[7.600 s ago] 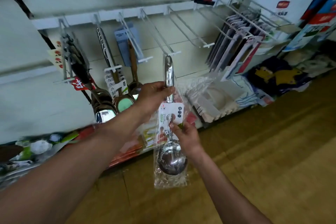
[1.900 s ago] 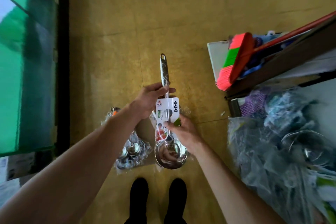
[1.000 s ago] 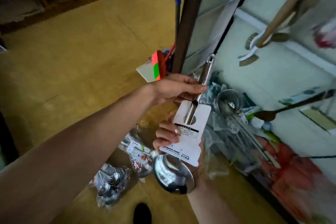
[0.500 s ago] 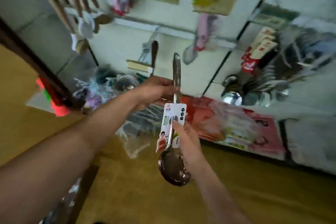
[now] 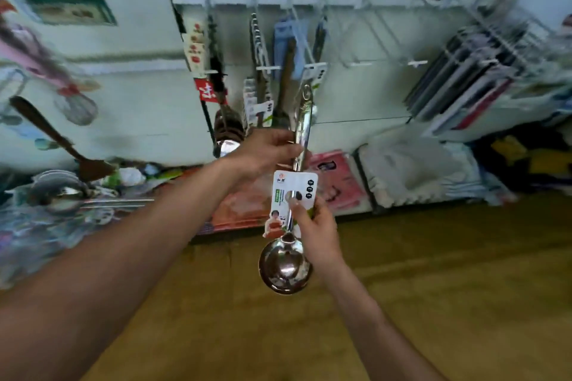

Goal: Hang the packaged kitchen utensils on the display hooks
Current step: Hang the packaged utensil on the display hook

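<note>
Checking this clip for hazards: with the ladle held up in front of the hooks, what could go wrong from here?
The ladle could swing: the left hand grips only its handle, while the right hand pinches its card. Its handle tip is near the crowded hanging utensils and might knock them.

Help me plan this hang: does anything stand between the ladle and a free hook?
Nothing visible does. The left hand and right hand hold the ladle upright before the loaded hooks; the bare hooks lie to its right, with only open air between.
</note>
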`<state>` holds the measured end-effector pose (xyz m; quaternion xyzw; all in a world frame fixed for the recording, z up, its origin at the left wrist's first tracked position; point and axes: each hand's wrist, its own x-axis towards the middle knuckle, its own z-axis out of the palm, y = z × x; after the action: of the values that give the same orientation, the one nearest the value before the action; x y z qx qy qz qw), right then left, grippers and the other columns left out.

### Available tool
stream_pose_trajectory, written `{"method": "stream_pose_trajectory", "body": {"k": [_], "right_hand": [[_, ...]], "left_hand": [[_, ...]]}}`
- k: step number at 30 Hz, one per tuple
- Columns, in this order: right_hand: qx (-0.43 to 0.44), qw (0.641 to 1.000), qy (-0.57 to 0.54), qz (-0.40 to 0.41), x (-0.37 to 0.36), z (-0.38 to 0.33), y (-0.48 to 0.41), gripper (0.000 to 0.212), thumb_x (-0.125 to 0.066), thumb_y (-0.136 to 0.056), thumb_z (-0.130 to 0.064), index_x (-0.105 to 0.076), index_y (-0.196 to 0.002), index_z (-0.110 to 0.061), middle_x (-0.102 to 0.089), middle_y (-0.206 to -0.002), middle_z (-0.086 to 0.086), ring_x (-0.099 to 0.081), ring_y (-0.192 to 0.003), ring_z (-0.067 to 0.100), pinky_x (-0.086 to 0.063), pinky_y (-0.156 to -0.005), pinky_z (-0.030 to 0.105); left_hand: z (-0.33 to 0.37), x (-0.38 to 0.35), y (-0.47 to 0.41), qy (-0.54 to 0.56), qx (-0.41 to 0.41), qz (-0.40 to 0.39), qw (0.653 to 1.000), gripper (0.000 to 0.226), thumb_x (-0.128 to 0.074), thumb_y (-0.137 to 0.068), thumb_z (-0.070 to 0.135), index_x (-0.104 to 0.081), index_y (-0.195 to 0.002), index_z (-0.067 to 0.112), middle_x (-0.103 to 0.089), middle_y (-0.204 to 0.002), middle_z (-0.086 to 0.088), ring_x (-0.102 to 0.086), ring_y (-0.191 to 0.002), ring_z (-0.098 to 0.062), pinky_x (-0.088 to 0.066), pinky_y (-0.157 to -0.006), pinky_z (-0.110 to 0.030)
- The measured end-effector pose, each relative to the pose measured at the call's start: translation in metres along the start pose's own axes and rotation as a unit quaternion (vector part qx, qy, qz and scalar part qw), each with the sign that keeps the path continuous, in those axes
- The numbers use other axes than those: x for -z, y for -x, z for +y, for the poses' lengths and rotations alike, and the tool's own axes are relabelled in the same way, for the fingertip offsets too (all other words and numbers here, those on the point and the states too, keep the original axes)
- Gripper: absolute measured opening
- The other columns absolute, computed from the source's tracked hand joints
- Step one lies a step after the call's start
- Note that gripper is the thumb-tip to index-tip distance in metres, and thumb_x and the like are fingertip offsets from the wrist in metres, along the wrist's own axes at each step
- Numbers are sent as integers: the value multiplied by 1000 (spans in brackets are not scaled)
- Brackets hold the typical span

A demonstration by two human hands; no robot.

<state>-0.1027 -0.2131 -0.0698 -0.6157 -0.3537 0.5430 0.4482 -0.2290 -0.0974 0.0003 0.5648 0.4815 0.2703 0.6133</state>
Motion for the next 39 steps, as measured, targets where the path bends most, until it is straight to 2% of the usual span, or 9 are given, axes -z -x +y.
{"method": "stream_pose_trajectory", "body": {"k": [5, 10, 14, 19, 24, 29, 33, 35, 39], "right_hand": [[17, 998, -11, 52, 45, 9, -28, 27, -65, -93, -32, -60, -116, -18, -73, -106, 3, -72, -96, 22, -60, -80, 39], [26, 998, -15, 58, 60, 2, -66, 29, -62, -95, -28, -62, -119, -12, -72, -101, -2, -70, -83, 2, -56, -68, 16], [29, 998, 21, 53, 58, -7, -94, 38, -60, -90, -43, -62, -120, -19, -71, -110, -6, -66, -104, 12, -54, -96, 46], [46, 997, 32, 45, 61, -9, -124, 11, -56, -97, -36, -61, -106, -32, -70, -106, -5, -65, -107, 18, -53, -96, 52], [65, 995, 72, 34, 63, 0, -151, 13, -52, -101, -33, -61, -110, -35, -71, -107, -2, -66, -106, 16, -55, -92, 47], [38, 996, 74, 23, 61, 4, -192, 11, -53, -100, -33, -59, -110, -33, -70, -100, -16, -65, -91, -9, -55, -90, 39], [39, 993, 108, 12, 58, -6, -226, 58, -51, -92, -60, -55, -126, -14, -63, -122, -2, -59, -115, 15, -51, -92, 32], [29, 991, 132, 18, 58, -11, -245, 43, -49, -100, -44, -56, -122, -8, -62, -113, -2, -58, -106, 16, -43, -72, 13], [52, 989, 139, 17, 59, -20, -280, 31, -52, -100, -35, -59, -114, -9, -67, -102, -1, -61, -91, 11, -49, -75, 25]], "left_hand": [[6, -49, -35, 22, -4, 16, 1000, 21, -62, -96, 9, -64, -115, 2, -74, -108, -13, -72, -98, -26, -60, -82, -32], [8, -62, -64, 28, -19, 30, 999, 7, -60, -98, 11, -66, -98, 15, -75, -106, -11, -73, -96, -25, -59, -85, -36], [8, -54, -87, 16, -39, 37, 998, 9, -63, -96, 10, -68, -91, 17, -75, -104, -11, -72, -99, -28, -56, -94, -47], [9, -52, -116, 4, -49, 31, 998, 17, -63, -94, 5, -67, -85, 19, -75, -100, -12, -71, -100, -30, -53, -98, -51], [-3, -52, -136, -10, -62, 44, 997, 11, -64, -94, 5, -68, -90, 15, -74, -103, -14, -70, -102, -29, -53, -97, -48], [-12, -47, -165, -3, -68, 87, 994, 17, -66, -91, 7, -68, -81, 20, -74, -96, -17, -71, -94, -34, -55, -90, -55], [-10, -39, -192, -2, -90, 116, 989, 20, -69, -76, 31, -68, -76, 11, -69, -90, -29, -69, -86, -40, -53, -84, -61], [-9, -34, -206, -5, -82, 146, 986, 20, -69, -76, 33, -70, -79, 13, -72, -89, -23, -69, -86, -40, -54, -85, -60], [2, -26, -231, 7, -83, 163, 983, 17, -63, -90, 11, -62, -80, -3, -65, -73, -11, -60, -71, -19, -50, -68, -39]]}}
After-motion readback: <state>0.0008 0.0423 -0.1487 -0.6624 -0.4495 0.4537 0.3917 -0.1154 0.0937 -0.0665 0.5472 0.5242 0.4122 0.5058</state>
